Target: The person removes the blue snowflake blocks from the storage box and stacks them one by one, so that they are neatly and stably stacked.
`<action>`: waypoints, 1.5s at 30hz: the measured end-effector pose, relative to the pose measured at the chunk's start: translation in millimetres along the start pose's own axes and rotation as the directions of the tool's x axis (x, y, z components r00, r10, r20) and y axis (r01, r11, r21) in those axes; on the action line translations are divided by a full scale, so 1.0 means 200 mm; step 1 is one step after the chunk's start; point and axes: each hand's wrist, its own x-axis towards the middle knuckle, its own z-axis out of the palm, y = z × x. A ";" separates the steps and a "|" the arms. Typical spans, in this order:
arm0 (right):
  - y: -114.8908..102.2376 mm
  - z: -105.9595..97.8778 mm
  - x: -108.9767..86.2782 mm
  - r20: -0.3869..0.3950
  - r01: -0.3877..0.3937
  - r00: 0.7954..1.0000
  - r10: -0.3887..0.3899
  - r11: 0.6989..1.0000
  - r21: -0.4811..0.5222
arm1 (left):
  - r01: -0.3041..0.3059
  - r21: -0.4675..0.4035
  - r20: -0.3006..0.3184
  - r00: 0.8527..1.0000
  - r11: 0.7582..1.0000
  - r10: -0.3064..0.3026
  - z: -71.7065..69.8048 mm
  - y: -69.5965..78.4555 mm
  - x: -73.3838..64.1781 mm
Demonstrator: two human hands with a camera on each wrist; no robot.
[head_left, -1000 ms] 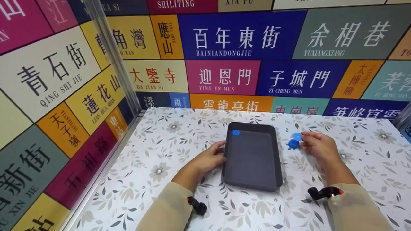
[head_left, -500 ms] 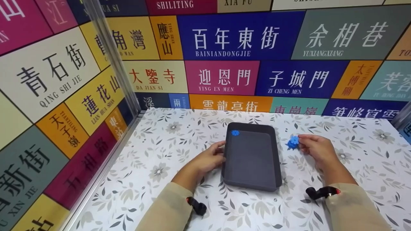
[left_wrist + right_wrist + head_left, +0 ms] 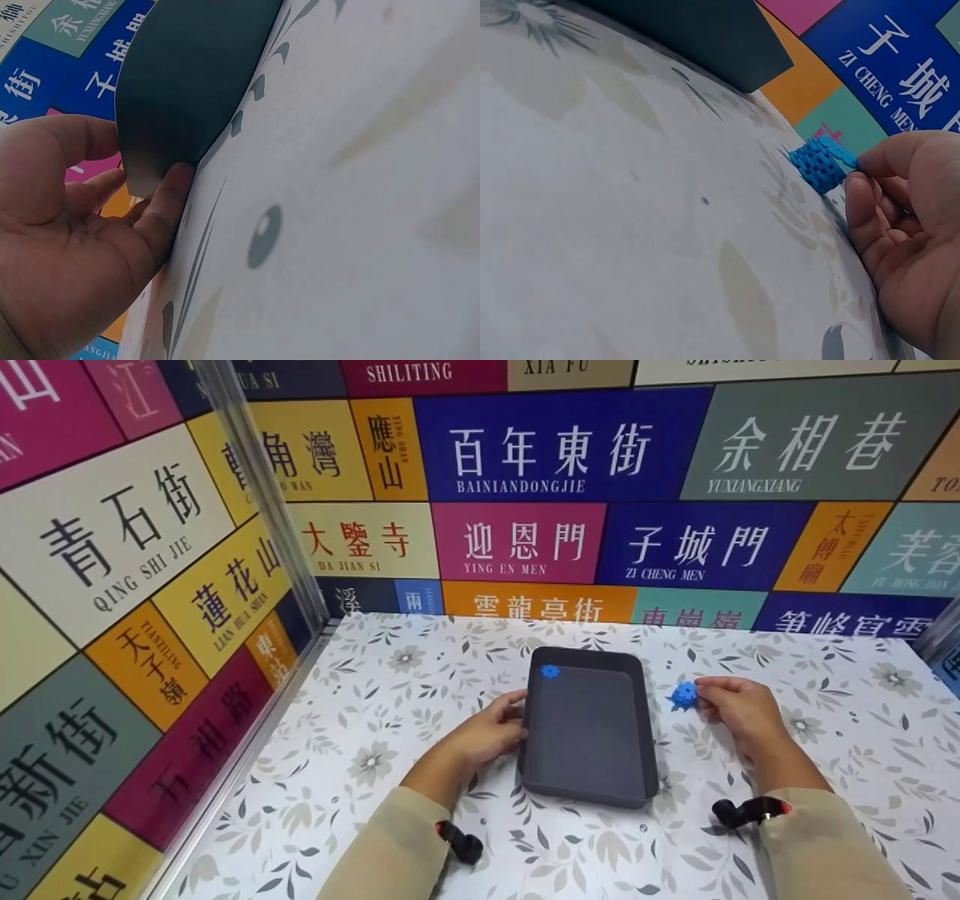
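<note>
My right hand (image 3: 739,706) pinches the edge of a blue snowflake-shaped plastic disc (image 3: 835,152) between thumb and index finger. The disc lies slightly tilted on top of a short stack of matching blue discs (image 3: 817,166), which stands on the table right of the dark grey tray (image 3: 589,735). My left hand (image 3: 487,733) rests against the tray's left side, with fingertips and thumb touching the outer wall (image 3: 187,82). Another blue snowflake disc (image 3: 550,671) lies inside the tray, in its far left corner.
A white tablecloth (image 3: 375,697) with grey leaf and flower prints covers the table. Panels (image 3: 562,442) with coloured street-name blocks stand along the back and left. Each sleeve carries a black wrist camera, one (image 3: 461,841) on the left and one (image 3: 746,812) on the right.
My right hand has moved slightly left and toward me, lowering the pinched disc from behind the stack onto its top. The left hand and the tray stay in place.
</note>
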 end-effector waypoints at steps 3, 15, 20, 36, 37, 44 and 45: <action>0.00 0.00 0.00 -0.006 -0.008 1.000 0.008 1.000 -0.019 | 0.000 0.006 0.002 1.000 1.000 0.000 0.00 0.00 0.00; 0.02 0.01 0.01 -0.007 0.025 1.000 -0.026 0.997 -0.071 | 0.001 0.002 -0.001 1.000 1.000 -0.001 0.00 0.00 0.00; 0.01 0.01 0.00 -0.015 0.051 0.999 -0.051 0.997 -0.058 | -0.009 -0.019 0.014 1.000 1.000 0.009 0.00 0.00 0.00; -0.38 0.19 -0.19 0.019 0.118 0.992 -0.124 0.974 0.192 | -0.015 0.003 0.005 1.000 1.000 0.015 -0.01 0.00 0.00; -0.40 0.22 -0.21 0.035 0.135 0.989 -0.146 0.966 0.223 | -0.013 -0.001 0.005 1.000 1.000 0.013 -0.01 0.00 0.00; -0.54 0.41 -0.25 0.173 0.161 0.961 -0.217 0.945 0.286 | -0.013 -0.005 0.008 1.000 1.000 0.013 0.00 0.00 0.00; -0.55 0.44 -0.24 0.188 0.155 0.959 -0.210 0.950 0.270 | -0.013 -0.001 0.006 1.000 1.000 0.013 0.00 0.01 -0.01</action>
